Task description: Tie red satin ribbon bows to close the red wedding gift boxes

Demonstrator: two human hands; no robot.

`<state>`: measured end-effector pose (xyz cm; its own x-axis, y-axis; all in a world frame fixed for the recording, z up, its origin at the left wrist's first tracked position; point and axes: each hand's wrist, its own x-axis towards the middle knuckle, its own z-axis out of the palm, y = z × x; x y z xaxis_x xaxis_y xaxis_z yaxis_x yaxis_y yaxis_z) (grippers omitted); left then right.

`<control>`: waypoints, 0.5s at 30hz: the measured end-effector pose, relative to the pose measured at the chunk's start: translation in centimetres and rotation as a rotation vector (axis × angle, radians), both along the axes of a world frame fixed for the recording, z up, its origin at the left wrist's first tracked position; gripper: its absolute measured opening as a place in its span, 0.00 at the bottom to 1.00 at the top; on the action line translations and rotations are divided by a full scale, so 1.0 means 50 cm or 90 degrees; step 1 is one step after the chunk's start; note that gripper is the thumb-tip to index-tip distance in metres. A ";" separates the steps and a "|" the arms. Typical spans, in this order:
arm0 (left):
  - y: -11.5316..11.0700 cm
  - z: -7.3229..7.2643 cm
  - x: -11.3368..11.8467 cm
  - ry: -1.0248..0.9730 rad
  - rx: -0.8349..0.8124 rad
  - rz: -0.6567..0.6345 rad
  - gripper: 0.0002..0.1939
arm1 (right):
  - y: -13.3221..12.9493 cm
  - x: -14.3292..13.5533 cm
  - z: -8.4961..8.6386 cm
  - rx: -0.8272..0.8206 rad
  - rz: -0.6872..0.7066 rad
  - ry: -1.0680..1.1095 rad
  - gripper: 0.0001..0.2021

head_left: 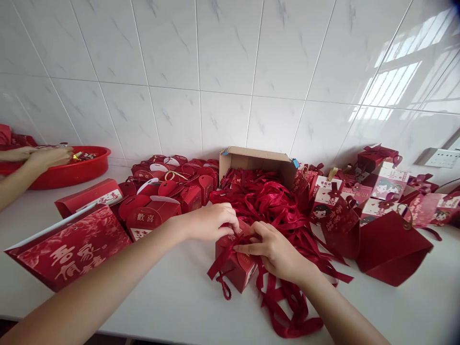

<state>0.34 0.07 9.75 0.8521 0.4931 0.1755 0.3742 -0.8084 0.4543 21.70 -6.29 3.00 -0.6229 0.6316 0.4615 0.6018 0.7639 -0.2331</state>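
Observation:
A small red gift box stands on the white table in front of me, with a dark red ribbon across its top. My left hand is at the back of the box top, its fingers curled down at the ribbon. From the right, my right hand pinches the ribbon, its index finger lying along the box top. A twisted red cord loop hangs at the box's front left. Behind and right of the box lies a heap of loose red ribbons.
An open cardboard box full of ribbons lies against the tiled wall. Several red gift boxes crowd the left; beribboned boxes stand right. A co-worker's hands are over a red basin. A wall socket is far right.

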 end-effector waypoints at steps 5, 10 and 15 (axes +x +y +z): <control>0.009 0.008 0.004 0.039 0.003 -0.017 0.11 | 0.001 -0.003 -0.004 -0.018 0.001 0.019 0.29; 0.002 0.001 0.002 0.077 -0.023 -0.026 0.08 | 0.003 -0.002 -0.010 -0.012 0.005 0.023 0.30; 0.002 -0.002 0.003 0.169 -0.044 0.012 0.07 | 0.005 -0.004 -0.010 -0.008 0.027 0.050 0.29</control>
